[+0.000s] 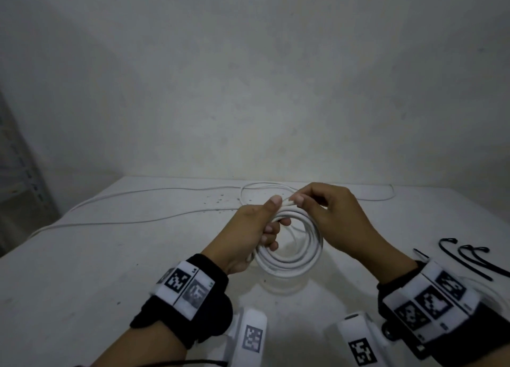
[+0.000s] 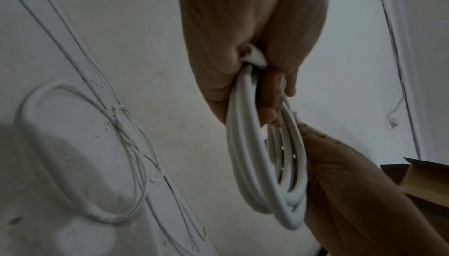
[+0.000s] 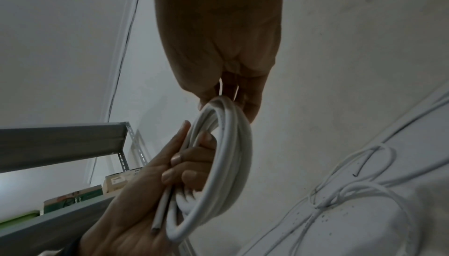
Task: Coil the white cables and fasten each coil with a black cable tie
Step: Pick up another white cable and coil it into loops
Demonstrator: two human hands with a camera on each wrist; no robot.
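A white cable coil (image 1: 292, 245) of several loops hangs above the white table (image 1: 110, 256). My left hand (image 1: 254, 228) grips the coil's left side, fingers curled through the loops (image 2: 245, 145), thumb on top. My right hand (image 1: 325, 214) pinches the coil's top (image 3: 223, 110) beside the left thumb. A cut cable end (image 3: 157, 221) sticks out below the left palm. Thinner white cables (image 1: 154, 217) lie loose across the table behind, with a loop (image 1: 256, 192). Black cable ties (image 1: 469, 256) lie on the table at the right.
A grey metal shelf rack (image 3: 63, 139) with boxes stands at the left beyond the table. A cardboard box (image 2: 427, 179) shows in the left wrist view. A plain wall rises behind the table's far edge.
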